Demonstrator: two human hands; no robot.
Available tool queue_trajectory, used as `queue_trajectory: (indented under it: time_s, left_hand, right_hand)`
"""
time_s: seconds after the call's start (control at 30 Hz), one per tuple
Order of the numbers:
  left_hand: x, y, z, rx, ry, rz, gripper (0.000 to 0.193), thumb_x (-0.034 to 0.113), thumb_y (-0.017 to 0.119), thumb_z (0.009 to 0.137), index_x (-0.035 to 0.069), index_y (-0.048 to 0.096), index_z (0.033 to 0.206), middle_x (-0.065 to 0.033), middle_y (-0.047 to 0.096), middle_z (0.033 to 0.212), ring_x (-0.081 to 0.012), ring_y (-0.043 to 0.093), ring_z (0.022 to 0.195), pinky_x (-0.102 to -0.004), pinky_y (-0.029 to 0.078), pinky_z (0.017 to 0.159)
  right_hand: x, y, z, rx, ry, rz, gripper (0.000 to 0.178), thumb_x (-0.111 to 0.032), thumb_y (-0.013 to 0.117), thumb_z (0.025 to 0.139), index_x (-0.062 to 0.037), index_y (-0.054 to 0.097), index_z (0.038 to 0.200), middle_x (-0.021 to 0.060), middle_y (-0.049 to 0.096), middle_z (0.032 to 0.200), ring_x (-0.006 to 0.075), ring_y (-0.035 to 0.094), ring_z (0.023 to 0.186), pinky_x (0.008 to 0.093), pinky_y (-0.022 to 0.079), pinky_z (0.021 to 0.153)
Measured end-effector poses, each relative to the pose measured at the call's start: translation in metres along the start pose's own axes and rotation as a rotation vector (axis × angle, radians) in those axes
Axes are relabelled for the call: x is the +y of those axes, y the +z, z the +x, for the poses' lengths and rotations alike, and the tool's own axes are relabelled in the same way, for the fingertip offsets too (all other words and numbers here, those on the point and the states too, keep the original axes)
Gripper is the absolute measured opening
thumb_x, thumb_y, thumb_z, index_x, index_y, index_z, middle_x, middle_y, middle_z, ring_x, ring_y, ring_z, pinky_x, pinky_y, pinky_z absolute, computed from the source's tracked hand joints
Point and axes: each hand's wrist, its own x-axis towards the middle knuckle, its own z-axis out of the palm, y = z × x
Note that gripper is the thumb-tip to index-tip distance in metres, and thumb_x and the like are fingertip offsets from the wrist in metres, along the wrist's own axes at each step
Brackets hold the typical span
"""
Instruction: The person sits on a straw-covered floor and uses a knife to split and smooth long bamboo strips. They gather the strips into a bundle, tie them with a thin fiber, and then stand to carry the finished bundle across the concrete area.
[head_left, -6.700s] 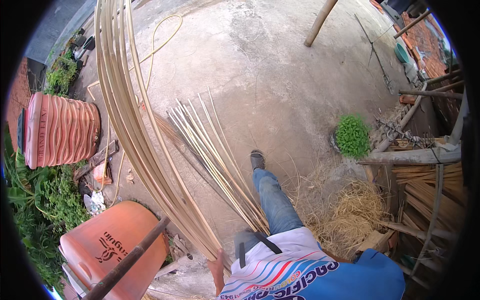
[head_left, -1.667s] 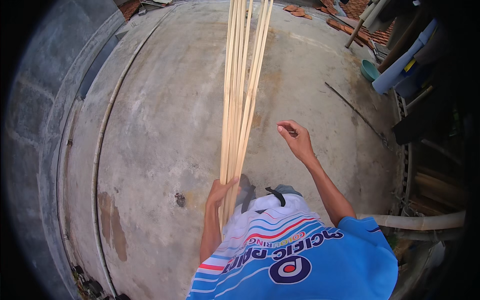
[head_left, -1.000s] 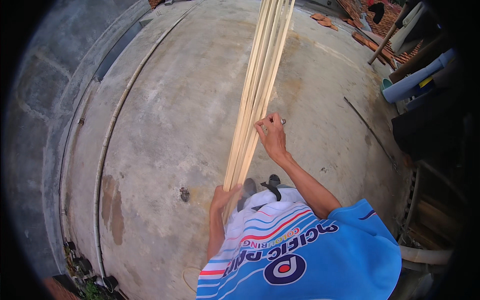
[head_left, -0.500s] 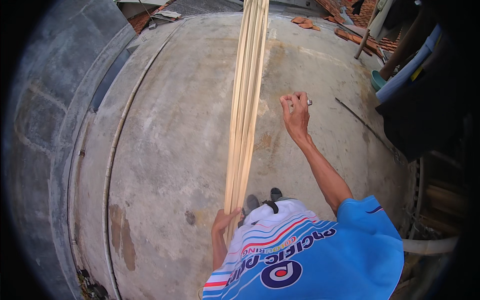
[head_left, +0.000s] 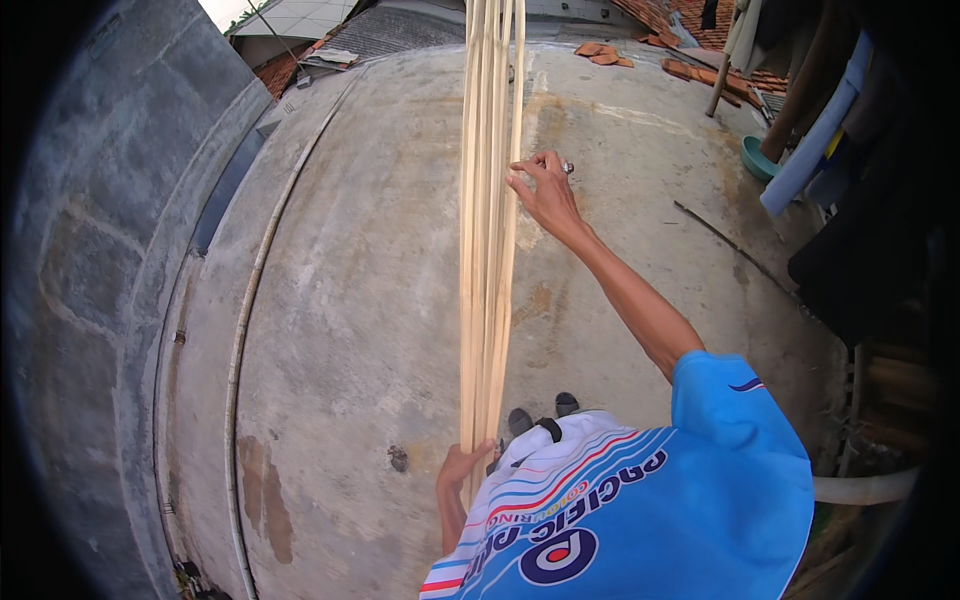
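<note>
A bundle of long, pale wooden strips (head_left: 485,250) runs up the middle of the view, its top past the upper edge. Low down, beside my shirt, my left hand (head_left: 465,466) is closed around the bundle's near end. My right hand (head_left: 542,192), arm stretched forward, pinches the rightmost strip (head_left: 517,110) between thumb and fingertips. Above that pinch, a narrow gap parts this strip from the others. A ring (head_left: 568,168) shows on the right hand.
A long thin pole (head_left: 250,290) lies on the concrete floor (head_left: 340,330) at left, near a grey wall (head_left: 75,250). Broken roof tiles (head_left: 603,54) lie at the far edge. On the right are a dark stick (head_left: 735,245), a green basin (head_left: 758,158) and hanging cloths (head_left: 820,130).
My right hand has moved left, from open air to the bundle, and now pinches its outer strip. The strips have spread apart somewhat at the far end. My left hand keeps its hold.
</note>
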Motion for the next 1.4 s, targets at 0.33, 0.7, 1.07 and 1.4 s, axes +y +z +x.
queue_trajectory:
  time_s: [0.33, 0.7, 1.07, 1.4]
  left_hand:
    - [-0.007, 0.002, 0.003, 0.033, -0.013, 0.108, 0.041, 0.036, 0.080, 0.088, 0.000, 0.075, 0.107, -0.0086, 0.075, 0.094, -0.0165, 0.069, 0.086, -0.0311, 0.053, 0.078]
    - [-0.018, -0.003, 0.014, 0.019, -0.036, 0.137, 0.047, 0.040, 0.081, 0.086, 0.001, 0.075, 0.111, -0.0094, 0.075, 0.102, -0.0180, 0.068, 0.093, -0.0334, 0.052, 0.083]
    - [-0.011, 0.001, 0.009, 0.036, -0.040, 0.134, 0.049, 0.041, 0.082, 0.085, 0.000, 0.075, 0.110, -0.0099, 0.075, 0.101, -0.0180, 0.068, 0.093, -0.0334, 0.052, 0.083]
    - [-0.007, 0.001, 0.008, 0.047, -0.046, 0.198, 0.047, 0.041, 0.080, 0.086, 0.001, 0.076, 0.109, -0.0095, 0.075, 0.103, -0.0188, 0.068, 0.095, -0.0335, 0.052, 0.086]
  right_hand:
    - [-0.001, 0.020, -0.009, 0.017, -0.046, 0.130, 0.017, -0.018, 0.068, 0.093, -0.0014, 0.065, 0.092, 0.0139, 0.048, 0.108, 0.0310, 0.048, 0.103, 0.0433, 0.040, 0.095]
    - [0.007, -0.011, 0.059, 0.372, 0.042, 0.355, 0.020, -0.021, 0.064, 0.097, -0.0018, 0.065, 0.096, 0.0144, 0.049, 0.110, 0.0306, 0.047, 0.108, 0.0426, 0.042, 0.092]
    - [0.030, 0.017, 0.072, 0.172, -0.019, 0.147, 0.019, -0.023, 0.072, 0.090, -0.0046, 0.071, 0.096, 0.0148, 0.050, 0.109, 0.0325, 0.048, 0.108, 0.0449, 0.041, 0.095]
    - [0.005, -0.010, 0.078, 0.049, -0.259, -0.090, 0.019, -0.022, 0.070, 0.094, -0.0050, 0.069, 0.101, 0.0143, 0.047, 0.131, 0.0344, 0.042, 0.128, 0.0468, 0.040, 0.106]
